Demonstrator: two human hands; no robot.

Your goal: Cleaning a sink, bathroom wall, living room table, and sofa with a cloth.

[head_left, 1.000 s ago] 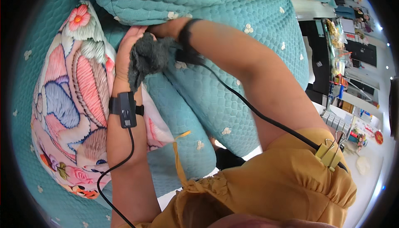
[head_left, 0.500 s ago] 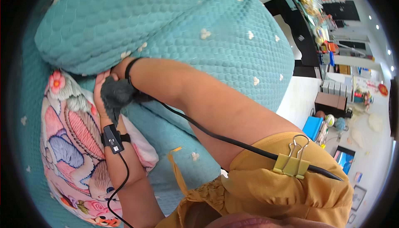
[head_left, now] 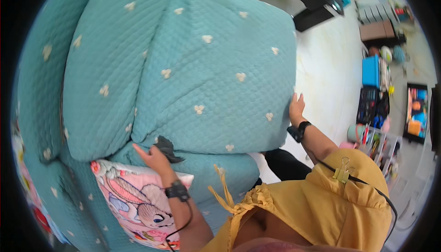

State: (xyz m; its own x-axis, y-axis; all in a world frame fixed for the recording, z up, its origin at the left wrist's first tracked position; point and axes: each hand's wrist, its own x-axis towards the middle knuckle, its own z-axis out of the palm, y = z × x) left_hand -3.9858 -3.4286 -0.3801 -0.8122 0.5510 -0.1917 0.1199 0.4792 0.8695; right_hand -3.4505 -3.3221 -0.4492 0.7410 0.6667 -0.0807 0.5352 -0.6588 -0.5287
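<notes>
A teal quilted sofa cover (head_left: pixel 211 91) with small white flower tufts spreads over the seat and back. My left hand (head_left: pixel 157 161) is low by the seam between seat and backrest. One of its fingers points out; the others curl against a dark grey soft cloth (head_left: pixel 169 150), which sticks out on the right side of the hand. My right hand (head_left: pixel 297 108) rests at the right edge of the covered seat, fingers stretched and apart. Part of that hand is hidden by the edge.
Below my left hand lies a pink pillow (head_left: pixel 142 201) with a printed rabbit. Black furniture (head_left: pixel 308 4) stands on the pale floor (head_left: pixel 328 63) beyond the sofa. Along the right are a blue box (head_left: pixel 370 71), a lit screen (head_left: pixel 416 113) and a shelf with several items (head_left: pixel 381 148).
My hands were together by the backrest with the grey cloth between them. The right hand has moved away to the seat's right edge; the cloth stays with my left hand. The view has shifted.
</notes>
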